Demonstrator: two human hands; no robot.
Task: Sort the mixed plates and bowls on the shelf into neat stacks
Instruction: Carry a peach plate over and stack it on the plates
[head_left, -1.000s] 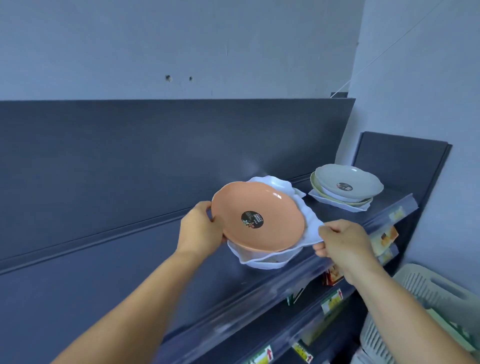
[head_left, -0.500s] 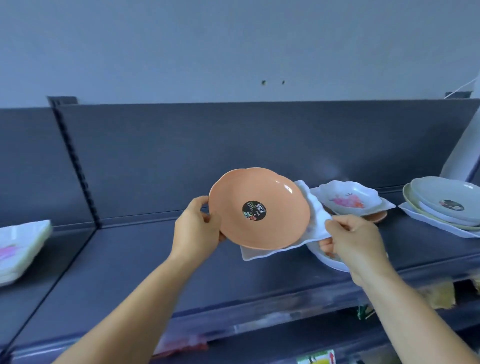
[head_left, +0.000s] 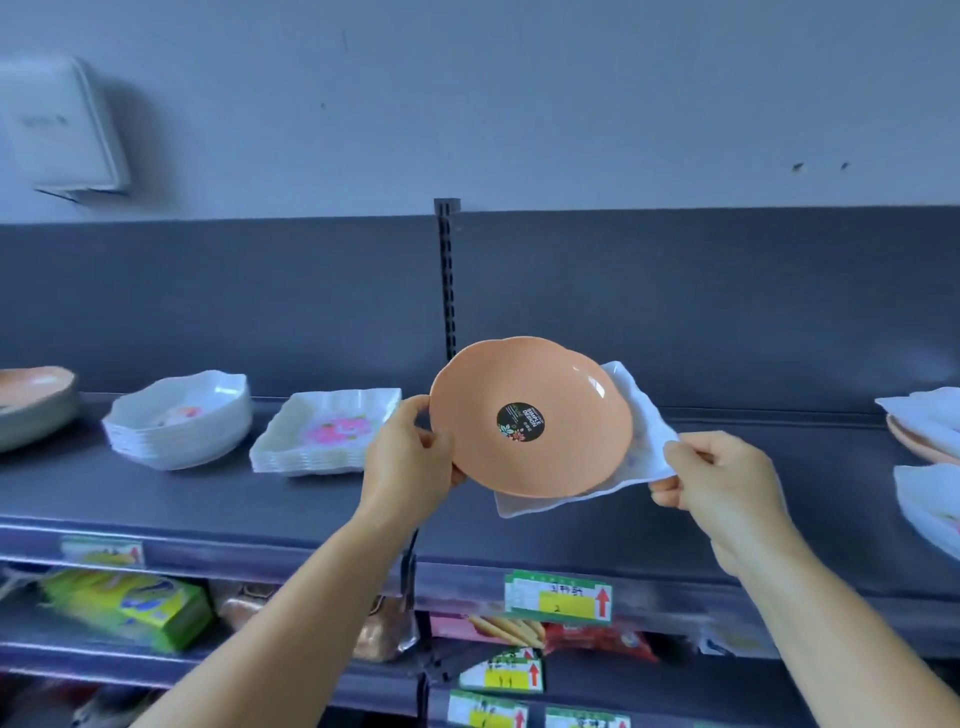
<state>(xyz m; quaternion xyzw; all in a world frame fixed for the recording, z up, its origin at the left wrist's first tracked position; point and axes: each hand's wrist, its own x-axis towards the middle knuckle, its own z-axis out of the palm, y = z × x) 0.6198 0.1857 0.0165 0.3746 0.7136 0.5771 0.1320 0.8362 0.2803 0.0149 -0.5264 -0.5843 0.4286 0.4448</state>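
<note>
An orange round plate (head_left: 545, 395) with a dark sticker lies on a white wavy-edged plate (head_left: 641, 431), both held tilted in the air above the dark shelf (head_left: 260, 499). My left hand (head_left: 410, 457) grips the orange plate's left rim. My right hand (head_left: 719, 478) pinches the white plate's right edge. On the shelf to the left stand a stack of white square flowered plates (head_left: 324, 434), a stack of white bowls (head_left: 179, 421) and, at the far left, orange and grey dishes (head_left: 31, 402).
More white and orange plates (head_left: 927, 436) lie on the shelf at the right edge. A slotted upright (head_left: 447, 280) divides the back panel. Lower shelves hold packaged goods (head_left: 130, 605) and price tags (head_left: 558, 597). A white box (head_left: 57, 130) hangs on the wall upper left.
The view has swung left along the shelf; both hands carried the two plates leftward, away from the right-hand piles. The sorted stacks on the left have come into view.
</note>
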